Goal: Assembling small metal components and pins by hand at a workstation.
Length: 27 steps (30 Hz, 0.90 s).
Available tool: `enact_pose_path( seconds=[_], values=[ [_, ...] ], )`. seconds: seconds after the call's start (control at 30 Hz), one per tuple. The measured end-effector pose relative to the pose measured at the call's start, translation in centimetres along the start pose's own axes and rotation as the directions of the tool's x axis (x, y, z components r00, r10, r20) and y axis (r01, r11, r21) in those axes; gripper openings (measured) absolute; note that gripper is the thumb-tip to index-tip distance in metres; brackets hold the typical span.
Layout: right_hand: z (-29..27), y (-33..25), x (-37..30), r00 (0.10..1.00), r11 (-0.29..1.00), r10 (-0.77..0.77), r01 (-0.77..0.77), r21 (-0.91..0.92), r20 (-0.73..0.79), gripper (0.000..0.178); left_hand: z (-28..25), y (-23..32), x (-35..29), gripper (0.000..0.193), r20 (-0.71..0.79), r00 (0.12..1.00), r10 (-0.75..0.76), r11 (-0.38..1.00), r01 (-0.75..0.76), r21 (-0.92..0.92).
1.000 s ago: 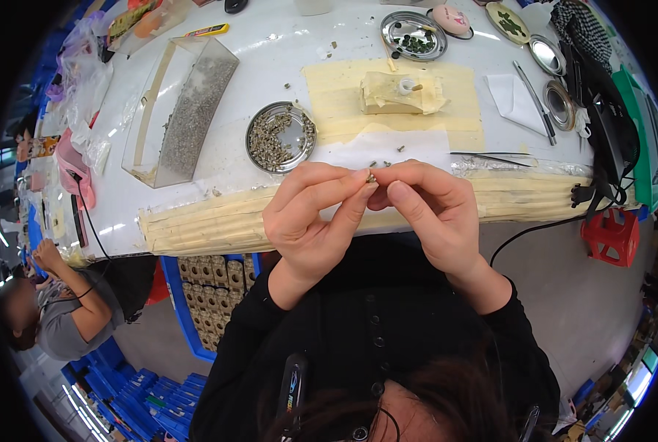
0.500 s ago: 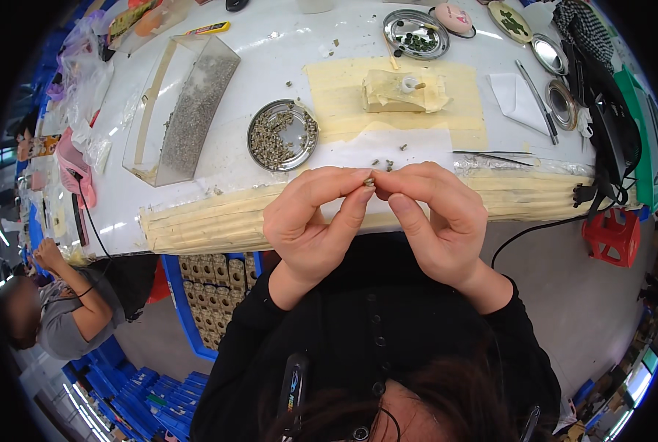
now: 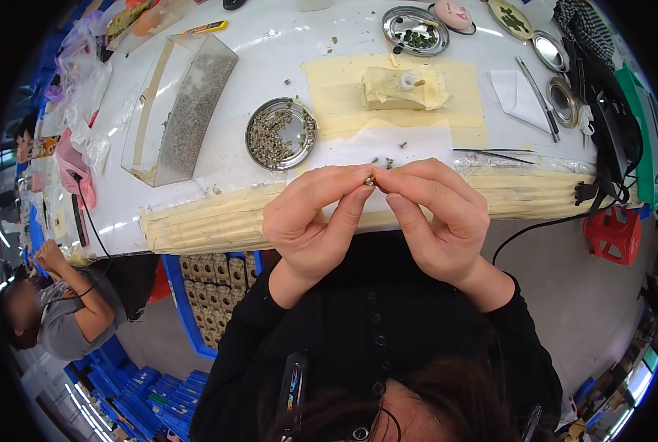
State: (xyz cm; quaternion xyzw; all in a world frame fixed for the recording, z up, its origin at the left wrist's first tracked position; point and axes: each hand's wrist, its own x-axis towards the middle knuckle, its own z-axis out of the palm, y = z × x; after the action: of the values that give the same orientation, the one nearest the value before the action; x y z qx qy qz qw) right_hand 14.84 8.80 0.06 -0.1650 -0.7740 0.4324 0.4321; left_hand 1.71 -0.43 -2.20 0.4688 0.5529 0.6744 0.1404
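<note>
A tiny metallic piece (image 3: 370,181) sits between the fingertips of my two hands, above the table's front edge. My left hand (image 3: 310,214) pinches it between thumb and forefinger. The fingertips of my right hand (image 3: 441,217) meet it from the other side, also in a pinch. Just beyond my fingers, a few similar small pieces (image 3: 389,163) lie on white paper. A round metal dish (image 3: 304,149) with many such small pieces stands beyond my left hand. Its exact kind is too small to make out.
A clear box of grey granules (image 3: 196,103) stands at left. A tape-wrapped block (image 3: 391,99) holds a small white cup. Tweezers (image 3: 494,153) lie at right; a dish of dark green pieces (image 3: 417,18) is at the back. A blue crate (image 3: 174,295) sits below; a co-worker (image 3: 78,317) is at left.
My hands stay nearly in place. The fingertips shift slightly and the small piece appears turned a little between them.
</note>
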Motion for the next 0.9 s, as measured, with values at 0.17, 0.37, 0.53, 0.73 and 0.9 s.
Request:
enact_pose_path(
  seconds=[0.17, 0.37, 0.53, 0.73, 0.9],
  values=[
    [0.2, -0.2, 0.1, 1.000, 0.999, -0.024, 0.024, -0.021, 0.000, 0.023, 0.2, 0.2, 0.0, 0.019, -0.025, 1.000, -0.009, 1.000, 0.009, -0.021],
    [0.0, -0.1, 0.1, 0.996, 0.990, 0.080, -0.083, 0.114, 0.025, 0.021, 0.3, 0.1, -0.2, 0.019, -0.047, 0.999, -0.018, 1.000, 0.017, -0.014],
    [-0.1, 0.4, -0.2, 0.960, 0.900, 0.266, -0.280, 0.335, 0.088, 0.017, 0.2, 0.3, 1.0, 0.021, 0.035, 0.968, 0.247, 0.931, -0.247, 0.267],
    [0.0, 0.4, -0.2, 0.892, 0.697, 0.409, -0.441, 0.565, 0.192, 0.014, -0.2, 1.4, 1.4, 0.022, 0.149, 0.937, 0.316, 0.843, -0.349, 0.408],
    [-0.6, 0.8, -0.2, 0.769, 0.369, 0.517, -0.597, 0.712, 0.376, 0.014, -0.4, 1.5, 1.5, 0.021, 0.180, 0.932, 0.316, 0.835, -0.363, 0.413]
  ],
)
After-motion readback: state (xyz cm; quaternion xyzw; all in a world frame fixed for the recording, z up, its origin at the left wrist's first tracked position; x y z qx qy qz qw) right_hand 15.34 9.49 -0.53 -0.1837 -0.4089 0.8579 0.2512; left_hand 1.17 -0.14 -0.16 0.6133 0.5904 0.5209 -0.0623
